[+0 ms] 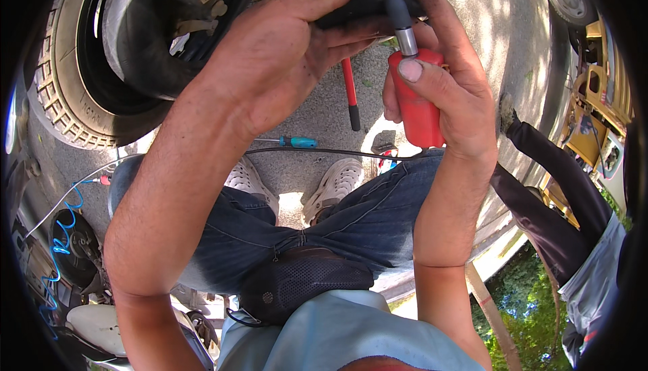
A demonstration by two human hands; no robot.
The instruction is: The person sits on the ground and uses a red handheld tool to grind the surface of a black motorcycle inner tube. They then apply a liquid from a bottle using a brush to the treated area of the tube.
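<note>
My left hand (283, 54) is closed on a black piece (344, 8) at the top edge, thumb on its face and fingers beneath; its upper part is cut off, so I cannot tell its kind. In my right hand (459, 94) is a red hand-held tool (417, 111) with a metal collar and a dark grey rounded tip. My right thumb presses near the collar. The tip lies in front of the black piece; whether they touch I cannot tell. My right index finger reaches up to the piece's right edge.
Left of my arms stands a wheel with a treaded tire (64, 81). On the pavement lie a red bar with a black end (349, 94), a teal-handled screwdriver (297, 142) and a black cable (351, 152). A blue coiled hose (62, 236) hangs at left. Another person's dark-trousered legs (553, 216) are at right.
</note>
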